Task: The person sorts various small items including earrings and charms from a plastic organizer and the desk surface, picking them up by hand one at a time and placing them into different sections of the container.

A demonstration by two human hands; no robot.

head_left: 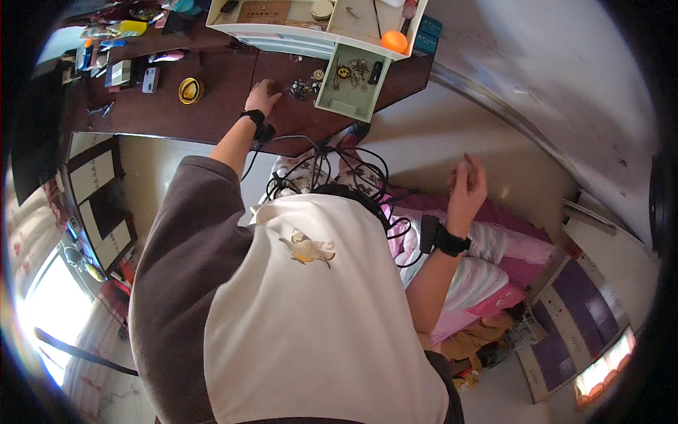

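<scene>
- Looking down from the head camera, the left hand [263, 94] reaches out over the dark brown desk [205, 106].
- Its fingers are curled and rest on the desk, just beside a little heap of small metal bits [299, 89].
- I cannot tell if the left hand has a bit pinched in it; the fingertips are too small and dark to see.
- The heap lies just to the right of the left hand, between the hand and a pale green drawer [353, 81] that is pulled out of a white box of drawers [282, 35].
- More small bits lie inside the green drawer, and one round yellow piece [344, 71] is among them.
- I think the sorting is only partly done: some bits are in the drawer, and a heap is left on the desk.
- The right hand [467, 185] is up in the air, well apart from the desk, with its fingers loosely spread. It holds nothing.
- Both wrists wear a black band, and black cables [332, 169] hang by the person's chest.
- An orange ball [395, 41] sits in the top of the white box.
- A round yellow tin [189, 90] sits on the desk, to the left of the left hand.
- Pink and striped bedding [494, 261] lies below the right arm.
</scene>
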